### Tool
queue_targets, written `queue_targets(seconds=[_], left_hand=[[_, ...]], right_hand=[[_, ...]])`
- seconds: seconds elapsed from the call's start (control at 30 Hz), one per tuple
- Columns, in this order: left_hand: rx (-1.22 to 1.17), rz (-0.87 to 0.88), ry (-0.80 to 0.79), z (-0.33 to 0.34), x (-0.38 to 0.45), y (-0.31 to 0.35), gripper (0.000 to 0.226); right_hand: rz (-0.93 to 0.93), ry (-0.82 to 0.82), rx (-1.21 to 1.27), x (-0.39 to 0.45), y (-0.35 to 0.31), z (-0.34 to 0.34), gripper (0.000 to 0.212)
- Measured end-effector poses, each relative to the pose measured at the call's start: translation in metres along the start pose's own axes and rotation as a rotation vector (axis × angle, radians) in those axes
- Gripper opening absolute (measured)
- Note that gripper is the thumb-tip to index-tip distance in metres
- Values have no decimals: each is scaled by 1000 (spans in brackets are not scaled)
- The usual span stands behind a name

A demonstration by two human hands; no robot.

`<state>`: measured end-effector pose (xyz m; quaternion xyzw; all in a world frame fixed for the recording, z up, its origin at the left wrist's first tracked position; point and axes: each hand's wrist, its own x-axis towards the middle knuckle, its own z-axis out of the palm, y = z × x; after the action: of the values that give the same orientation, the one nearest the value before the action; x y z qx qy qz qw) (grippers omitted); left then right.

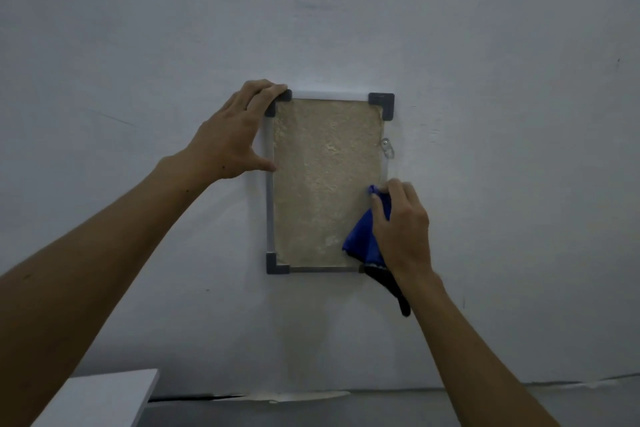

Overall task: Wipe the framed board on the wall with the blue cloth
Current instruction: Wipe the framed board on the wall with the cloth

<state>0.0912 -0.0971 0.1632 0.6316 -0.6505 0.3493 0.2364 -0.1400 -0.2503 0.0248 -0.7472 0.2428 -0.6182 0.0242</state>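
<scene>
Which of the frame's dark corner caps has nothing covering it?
The top-right corner cap and bottom-left cap; the left hand covers the top-left, the blue cloth the bottom-right.

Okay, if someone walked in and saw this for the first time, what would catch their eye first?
Probably the blue cloth, the one bright colour, gripped by the right hand against the board's lower right edge. Next, the board itself: a tan, rough panel in a pale frame with dark corner caps, at the centre of a bare wall. The left hand holds its upper left corner, fingers over the top and thumb on the left side.
</scene>
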Motion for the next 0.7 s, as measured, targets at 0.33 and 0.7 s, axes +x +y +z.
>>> queue_targets(seconds=[0.33, 0.7], left_hand=[[-1, -6, -7, -1, 0, 2, 127], [0, -17, -16, -1, 0, 4, 127]], right_hand=[[-28, -43, 2, -41, 13, 8, 5], [-63, -94, 5, -43, 16, 0, 4]])
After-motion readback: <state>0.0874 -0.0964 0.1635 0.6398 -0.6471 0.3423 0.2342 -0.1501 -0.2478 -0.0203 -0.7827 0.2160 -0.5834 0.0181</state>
